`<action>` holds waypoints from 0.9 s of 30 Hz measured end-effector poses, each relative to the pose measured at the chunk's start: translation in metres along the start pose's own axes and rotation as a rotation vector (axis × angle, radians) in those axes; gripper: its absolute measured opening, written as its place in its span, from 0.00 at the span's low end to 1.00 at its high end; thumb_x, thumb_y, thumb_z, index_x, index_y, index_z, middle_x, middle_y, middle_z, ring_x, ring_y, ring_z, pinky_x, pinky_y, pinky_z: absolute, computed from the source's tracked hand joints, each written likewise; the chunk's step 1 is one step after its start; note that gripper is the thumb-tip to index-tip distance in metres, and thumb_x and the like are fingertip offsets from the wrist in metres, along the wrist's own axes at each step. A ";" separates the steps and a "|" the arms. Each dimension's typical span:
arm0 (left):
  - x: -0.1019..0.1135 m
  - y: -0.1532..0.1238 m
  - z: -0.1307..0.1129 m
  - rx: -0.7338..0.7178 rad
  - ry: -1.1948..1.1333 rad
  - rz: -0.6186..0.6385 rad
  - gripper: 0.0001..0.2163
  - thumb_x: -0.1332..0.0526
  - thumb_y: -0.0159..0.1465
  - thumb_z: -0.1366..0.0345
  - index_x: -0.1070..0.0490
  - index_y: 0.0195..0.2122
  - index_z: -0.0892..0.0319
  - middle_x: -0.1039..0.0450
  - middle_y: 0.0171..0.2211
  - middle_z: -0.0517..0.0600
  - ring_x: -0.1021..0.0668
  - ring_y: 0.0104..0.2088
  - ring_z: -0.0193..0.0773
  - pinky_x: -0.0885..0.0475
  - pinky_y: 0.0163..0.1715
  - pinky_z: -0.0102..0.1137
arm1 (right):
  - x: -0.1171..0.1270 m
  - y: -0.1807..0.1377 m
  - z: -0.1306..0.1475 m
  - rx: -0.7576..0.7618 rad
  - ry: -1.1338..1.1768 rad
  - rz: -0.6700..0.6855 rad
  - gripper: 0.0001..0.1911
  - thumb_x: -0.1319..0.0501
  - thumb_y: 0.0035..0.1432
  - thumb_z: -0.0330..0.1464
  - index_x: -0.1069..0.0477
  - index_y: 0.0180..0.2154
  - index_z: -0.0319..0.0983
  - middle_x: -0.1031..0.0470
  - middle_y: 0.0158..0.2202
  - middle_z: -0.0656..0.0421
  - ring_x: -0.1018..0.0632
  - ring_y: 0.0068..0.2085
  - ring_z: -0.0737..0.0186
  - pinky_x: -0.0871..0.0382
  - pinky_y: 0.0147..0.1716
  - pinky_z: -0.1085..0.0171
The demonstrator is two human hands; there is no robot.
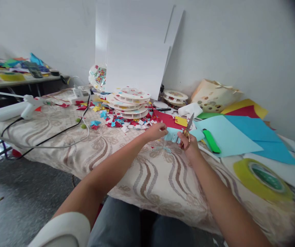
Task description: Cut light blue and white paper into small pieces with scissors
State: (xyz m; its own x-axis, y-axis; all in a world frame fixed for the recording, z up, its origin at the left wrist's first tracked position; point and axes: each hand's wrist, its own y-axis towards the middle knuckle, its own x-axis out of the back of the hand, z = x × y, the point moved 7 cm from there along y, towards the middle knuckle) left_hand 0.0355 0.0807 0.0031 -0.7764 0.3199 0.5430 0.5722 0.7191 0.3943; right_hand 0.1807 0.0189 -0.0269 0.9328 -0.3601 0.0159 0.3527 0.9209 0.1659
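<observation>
My right hand is wrapped round a pair of scissors with gold-coloured handles. The blades point up and away from me. My left hand is a little to the left, its fingertips pinched together; what they hold, if anything, is too small to make out. Between the two hands lies a cut light blue piece of paper, with small blue scraps on the cloth in front of it. Just beyond are a red paper sheet and a yellow paper square.
Stacked white discs stand among coloured paper cut-outs. At right lie light blue sheets, a green cutter and a yellow tape roll. A glue gun and cables occupy the left. White boards lean behind.
</observation>
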 end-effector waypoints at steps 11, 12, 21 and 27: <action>0.062 -0.003 0.010 0.085 -0.596 -0.544 0.08 0.45 0.55 0.68 0.44 0.22 0.59 0.46 0.18 0.41 0.39 0.20 0.25 0.42 0.23 0.24 | -0.027 -0.013 0.000 0.037 -0.263 0.353 0.25 0.43 0.45 0.55 0.37 0.21 0.38 0.40 0.15 0.65 0.40 0.17 0.71 0.48 0.15 0.71; 0.061 -0.003 0.008 0.072 -0.639 -0.534 0.08 0.44 0.55 0.68 0.44 0.22 0.60 0.45 0.18 0.41 0.39 0.20 0.25 0.41 0.23 0.24 | -0.030 -0.016 0.004 0.078 -0.316 0.385 0.24 0.43 0.46 0.53 0.35 0.22 0.38 0.39 0.17 0.64 0.39 0.19 0.70 0.46 0.16 0.71; 0.050 -0.007 -0.009 0.060 -0.670 -0.433 0.07 0.44 0.55 0.69 0.43 0.23 0.60 0.43 0.19 0.41 0.35 0.20 0.26 0.41 0.22 0.23 | -0.032 -0.018 0.002 0.126 -0.365 0.354 0.22 0.44 0.50 0.51 0.37 0.22 0.38 0.40 0.17 0.65 0.40 0.20 0.70 0.47 0.19 0.71; 0.051 -0.008 -0.012 0.026 -0.260 -0.433 0.07 0.44 0.54 0.68 0.42 0.22 0.60 0.41 0.20 0.43 0.35 0.23 0.28 0.39 0.25 0.25 | 0.001 -0.012 0.024 0.282 -0.095 -0.167 0.20 0.41 0.47 0.48 0.35 0.29 0.37 0.39 0.19 0.66 0.38 0.20 0.72 0.43 0.21 0.70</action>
State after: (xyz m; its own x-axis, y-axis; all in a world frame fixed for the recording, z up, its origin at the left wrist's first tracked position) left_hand -0.0050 0.0839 0.0365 -0.9831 0.1293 0.1299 0.1787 0.8340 0.5220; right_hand 0.1754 0.0039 -0.0049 0.8479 -0.5273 0.0554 0.4535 0.7753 0.4396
